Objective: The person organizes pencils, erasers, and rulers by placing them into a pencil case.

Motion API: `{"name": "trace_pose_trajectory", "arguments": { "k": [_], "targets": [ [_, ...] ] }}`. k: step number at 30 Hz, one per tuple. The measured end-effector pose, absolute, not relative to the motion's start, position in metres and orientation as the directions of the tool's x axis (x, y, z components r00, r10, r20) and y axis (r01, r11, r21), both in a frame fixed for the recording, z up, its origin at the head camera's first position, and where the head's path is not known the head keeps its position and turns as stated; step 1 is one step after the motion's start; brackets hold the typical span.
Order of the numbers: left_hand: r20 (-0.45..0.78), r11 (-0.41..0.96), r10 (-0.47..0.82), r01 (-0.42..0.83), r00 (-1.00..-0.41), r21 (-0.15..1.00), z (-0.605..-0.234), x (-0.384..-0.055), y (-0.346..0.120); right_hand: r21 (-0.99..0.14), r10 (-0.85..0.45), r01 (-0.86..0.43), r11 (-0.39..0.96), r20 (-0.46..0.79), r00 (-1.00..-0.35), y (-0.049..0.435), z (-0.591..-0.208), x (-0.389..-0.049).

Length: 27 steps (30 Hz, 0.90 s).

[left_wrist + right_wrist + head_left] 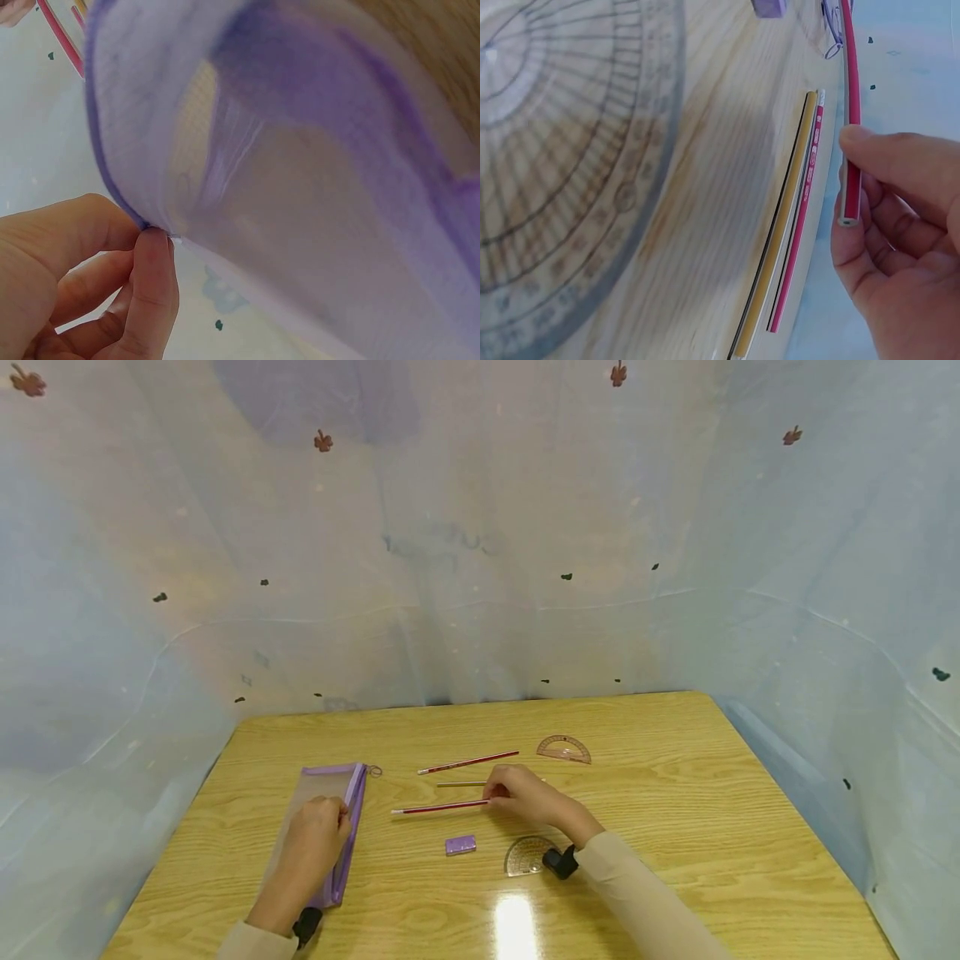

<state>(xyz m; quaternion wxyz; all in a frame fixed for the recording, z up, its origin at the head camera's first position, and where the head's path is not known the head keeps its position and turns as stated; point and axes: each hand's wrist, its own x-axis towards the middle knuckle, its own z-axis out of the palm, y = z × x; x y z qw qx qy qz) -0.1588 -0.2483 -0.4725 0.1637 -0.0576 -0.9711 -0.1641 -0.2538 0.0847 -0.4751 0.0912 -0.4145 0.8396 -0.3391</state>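
Note:
Near its unsharpened end, a red pencil [852,82] is pinched between the thumb and fingers of my right hand [521,793]. My left hand [315,835] pinches the edge of a purple mesh pencil pouch [351,843] at the left of the table; in the left wrist view the pouch [300,195] gapes wide beside the fingers. A yellow-and-black pencil [459,784] lies just beyond the right hand, partly hidden by it. Another red pencil [468,762] lies farther back.
A purple eraser [461,845] lies in front of the held pencil. One clear protractor [525,857] is by the right wrist, and a pinkish protractor [564,749] lies at the back. The wooden table [712,827] ends at a hanging sheet [480,527] behind.

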Motion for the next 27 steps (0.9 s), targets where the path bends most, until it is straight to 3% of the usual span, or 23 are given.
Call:
{"name": "trace_pose_trajectory", "arguments": {
  "k": [27],
  "targets": [
    [0.344, 0.938, 0.068, 0.177, -0.937, 0.297, -0.47, -0.159, -0.248, -0.658, -0.761, -0.627, 0.418, 0.123, -0.637, 0.051, -0.477, -0.254]
  ]
}}
